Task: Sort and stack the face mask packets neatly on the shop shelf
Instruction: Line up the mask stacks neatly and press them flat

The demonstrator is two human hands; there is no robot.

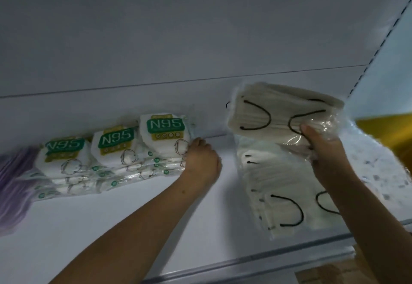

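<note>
Three rows of white N95 mask packets (111, 156) with green labels stand side by side on the white shelf (111, 228). My left hand (201, 158) presses against the right side of the rightmost N95 stack (165, 143). My right hand (321, 149) grips a clear packet of cream masks with black ear loops (278, 111), held tilted above the shelf. Under it lies a pile of the same cream mask packets (285, 194), flat on the shelf.
Purple mask packets (13, 183) sit blurred at the far left. The shelf's back wall (178, 38) rises behind everything. A slotted upright (379, 45) bounds the shelf on the right, with a yellow object (385, 127) beyond it. The shelf's front edge (245, 266) runs along the bottom.
</note>
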